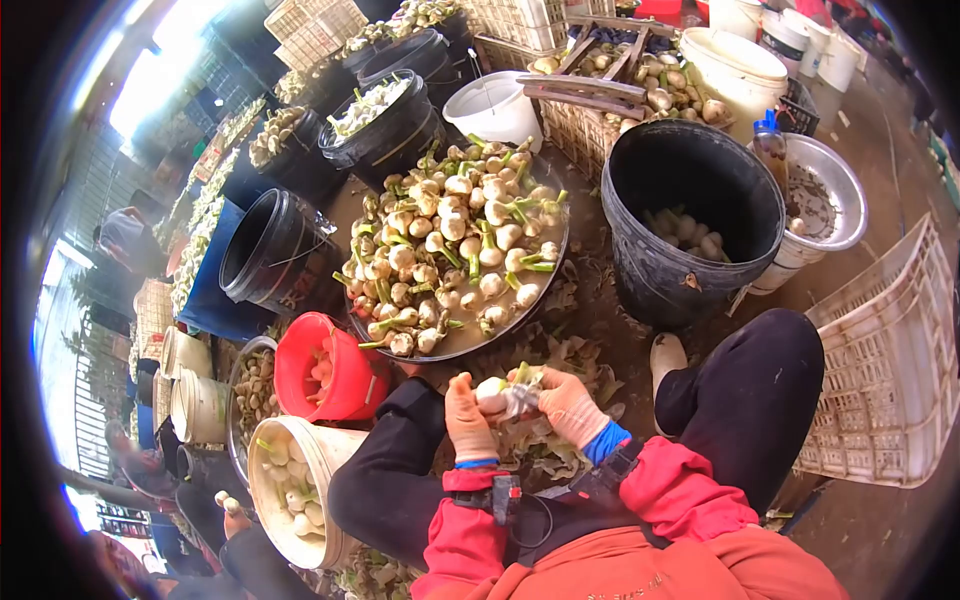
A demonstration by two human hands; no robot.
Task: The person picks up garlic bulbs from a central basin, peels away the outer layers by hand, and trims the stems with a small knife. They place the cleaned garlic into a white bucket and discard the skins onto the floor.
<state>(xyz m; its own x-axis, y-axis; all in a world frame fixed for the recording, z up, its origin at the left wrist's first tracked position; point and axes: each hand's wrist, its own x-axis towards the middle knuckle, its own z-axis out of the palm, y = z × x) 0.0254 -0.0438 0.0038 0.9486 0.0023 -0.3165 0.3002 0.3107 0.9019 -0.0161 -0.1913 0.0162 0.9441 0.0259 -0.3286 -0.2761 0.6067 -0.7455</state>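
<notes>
Above my lap, my left hand (470, 420) closes round a white garlic bulb (491, 394). My right hand (570, 405) is closed at the bulb's stem side, on pale peel or a small tool too blurred to name. Both hands wear light orange gloves. Beyond them a wide round tub (553, 262) holds a heap of garlic bulbs with green cut stems. Peel scraps (540, 440) lie on the ground beneath my hands.
A red bucket (290, 365) and a cream bucket (335, 480) with bulbs stand left. A large black bucket (650, 285) with bulbs is ahead right, near a metal basin (850, 200). A plastic crate (880, 370) leans at right. Co-workers sit far left.
</notes>
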